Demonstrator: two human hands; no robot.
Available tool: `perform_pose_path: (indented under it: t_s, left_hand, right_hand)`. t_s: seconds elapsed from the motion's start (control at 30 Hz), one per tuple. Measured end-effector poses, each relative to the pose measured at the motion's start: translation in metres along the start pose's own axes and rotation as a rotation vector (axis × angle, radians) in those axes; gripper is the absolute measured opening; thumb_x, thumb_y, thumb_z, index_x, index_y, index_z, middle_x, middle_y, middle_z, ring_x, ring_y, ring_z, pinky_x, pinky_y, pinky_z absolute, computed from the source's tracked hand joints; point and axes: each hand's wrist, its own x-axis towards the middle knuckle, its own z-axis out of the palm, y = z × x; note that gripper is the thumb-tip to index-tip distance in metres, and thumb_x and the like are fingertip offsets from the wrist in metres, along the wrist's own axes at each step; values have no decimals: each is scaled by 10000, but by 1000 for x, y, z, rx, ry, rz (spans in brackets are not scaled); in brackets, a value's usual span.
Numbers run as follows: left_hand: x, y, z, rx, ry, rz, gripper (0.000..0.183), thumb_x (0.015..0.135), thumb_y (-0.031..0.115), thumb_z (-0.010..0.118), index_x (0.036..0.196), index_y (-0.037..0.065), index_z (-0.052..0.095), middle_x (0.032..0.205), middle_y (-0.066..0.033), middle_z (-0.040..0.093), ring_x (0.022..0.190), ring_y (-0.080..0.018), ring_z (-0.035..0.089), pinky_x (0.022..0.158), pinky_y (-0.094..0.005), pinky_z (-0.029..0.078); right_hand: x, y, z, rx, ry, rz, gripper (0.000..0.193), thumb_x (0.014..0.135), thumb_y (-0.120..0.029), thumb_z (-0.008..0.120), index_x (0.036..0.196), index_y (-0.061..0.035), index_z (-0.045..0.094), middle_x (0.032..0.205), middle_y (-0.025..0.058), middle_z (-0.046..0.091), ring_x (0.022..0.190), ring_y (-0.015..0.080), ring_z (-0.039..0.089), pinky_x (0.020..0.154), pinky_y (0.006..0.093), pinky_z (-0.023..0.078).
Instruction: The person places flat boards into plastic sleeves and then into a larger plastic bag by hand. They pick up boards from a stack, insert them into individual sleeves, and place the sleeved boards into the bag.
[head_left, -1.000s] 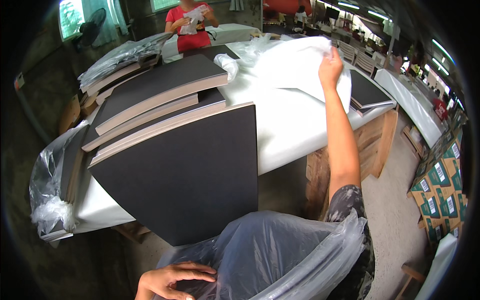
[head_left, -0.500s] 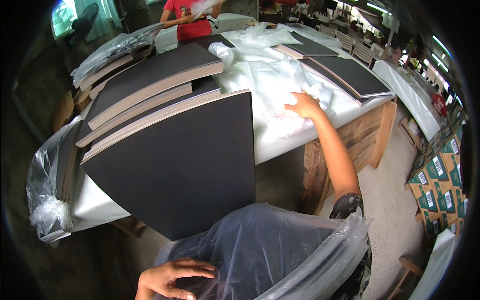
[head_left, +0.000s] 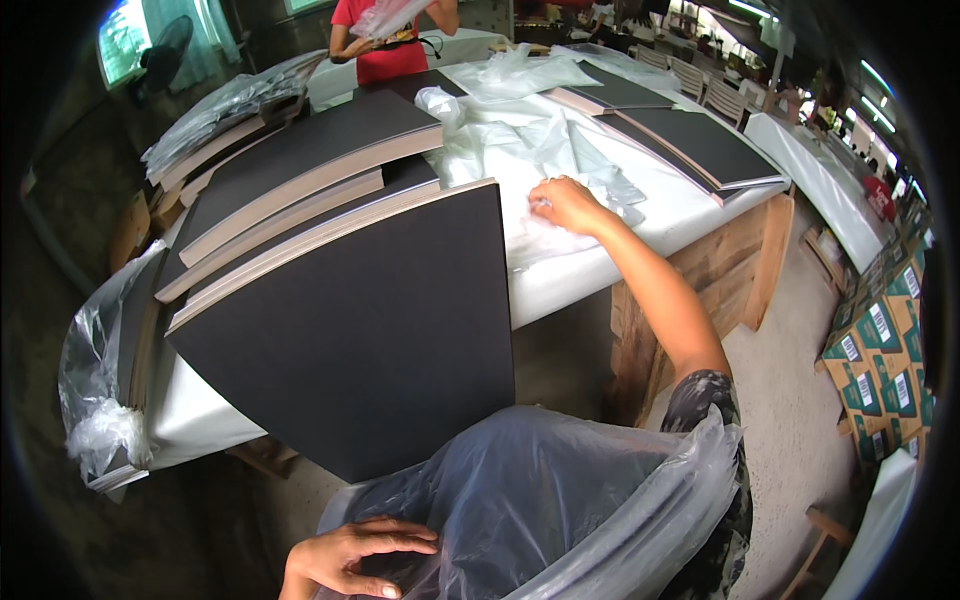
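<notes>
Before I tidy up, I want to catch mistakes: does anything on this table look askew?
Yes: the stacked black boards at left look askew, their edges out of line. Thin plastic near the right hand lies crumpled rather than flat.

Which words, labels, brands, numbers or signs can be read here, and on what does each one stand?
Brown-and-green cartons: white patches with dark print, which I will not copy.
Red item at right: pale marks, too blurred to read.
Large dark panel and translucent plastic: no text visible.
</notes>
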Motion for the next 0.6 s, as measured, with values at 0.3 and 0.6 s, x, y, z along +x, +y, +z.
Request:
perform_pose_path:
  t_s: [0.3, 0.6]
  left_hand:
    - [-3, 5, -3, 55, 8, -9, 540, 767, 298, 639, 1172, -25, 488, 1229, -189, 453, 1136, -322, 433, 951, -406, 320]
    - [0, 12, -10, 41, -5, -37, 545, 767, 316, 639, 1175, -10, 481, 1227, -183, 449, 1130, -329, 429, 946, -411, 320]
  right_hand:
    - [-3, 145, -70, 1355, 1241, 1047, 259, 789, -167, 550, 939, 44, 560, 833, 152, 621, 724, 258, 626, 649, 372, 530]
    - [-40, 24, -50, 568, 64, -19, 484, 787, -262, 606, 1204, -48, 488, 1317, 138, 390, 1243, 231, 323, 1017, 317, 226]
